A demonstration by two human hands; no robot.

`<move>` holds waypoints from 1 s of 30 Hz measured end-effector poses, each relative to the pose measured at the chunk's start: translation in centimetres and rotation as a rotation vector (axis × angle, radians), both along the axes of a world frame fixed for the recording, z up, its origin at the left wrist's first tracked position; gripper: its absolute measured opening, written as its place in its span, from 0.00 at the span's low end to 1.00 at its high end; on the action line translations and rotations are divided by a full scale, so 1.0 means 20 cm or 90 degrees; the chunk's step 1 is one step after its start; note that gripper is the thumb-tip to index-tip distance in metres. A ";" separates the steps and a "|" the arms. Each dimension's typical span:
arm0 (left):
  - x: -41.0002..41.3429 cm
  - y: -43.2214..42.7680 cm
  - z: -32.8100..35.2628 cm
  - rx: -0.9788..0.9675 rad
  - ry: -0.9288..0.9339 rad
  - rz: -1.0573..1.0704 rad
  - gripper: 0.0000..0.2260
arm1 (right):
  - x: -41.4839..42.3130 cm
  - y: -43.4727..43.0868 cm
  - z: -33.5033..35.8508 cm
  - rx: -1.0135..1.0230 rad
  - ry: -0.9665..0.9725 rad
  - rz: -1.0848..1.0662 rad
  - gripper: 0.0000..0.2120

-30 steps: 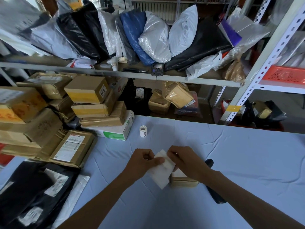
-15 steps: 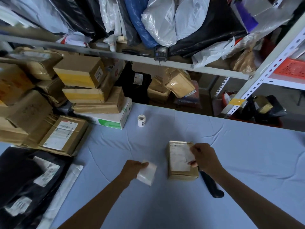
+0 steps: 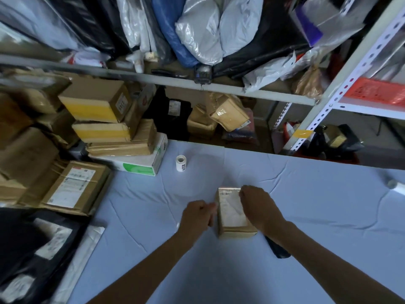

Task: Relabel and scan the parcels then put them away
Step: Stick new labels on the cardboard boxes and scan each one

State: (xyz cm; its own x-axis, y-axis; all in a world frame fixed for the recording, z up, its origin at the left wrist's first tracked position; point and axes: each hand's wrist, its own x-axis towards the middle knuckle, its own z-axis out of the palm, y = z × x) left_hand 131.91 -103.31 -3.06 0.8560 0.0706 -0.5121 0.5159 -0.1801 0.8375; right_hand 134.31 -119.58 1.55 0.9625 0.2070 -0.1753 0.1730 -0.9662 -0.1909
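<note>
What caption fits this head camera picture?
Right hand presses label on brown parcel; left hand rests beside it.

a table (image 3: 306,205) with a light blue cloth held the things. a small brown parcel (image 3: 230,218) lay near the middle. a little roll of labels (image 3: 181,163) stood behind it. a white box (image 3: 131,164) sat at the back left, with a flat brown box (image 3: 72,187) and black bags (image 3: 26,249) nearer on the left. a black thing (image 3: 278,251) lay just right of the parcel.
</note>
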 end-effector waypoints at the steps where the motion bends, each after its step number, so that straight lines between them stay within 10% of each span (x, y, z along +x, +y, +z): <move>1: 0.01 -0.05 0.07 -0.115 0.050 0.025 0.13 | -0.01 0.01 0.02 -0.040 -0.025 0.055 0.10; 11: 0.03 -0.18 0.22 -0.250 0.052 0.105 0.06 | -0.20 -0.11 -0.05 -0.053 -0.348 0.313 0.16; 14: 0.04 -0.20 0.20 -0.231 0.018 0.104 0.04 | -0.25 -0.15 -0.05 0.106 -0.299 0.079 0.16; 20: 0.02 -0.27 0.15 -0.268 0.030 0.103 0.05 | -0.16 -0.19 -0.06 0.839 0.216 -0.543 0.16; 30: 0.08 -0.29 -0.14 0.227 -0.153 -0.019 0.06 | -0.01 -0.17 -0.32 0.550 0.125 -0.487 0.16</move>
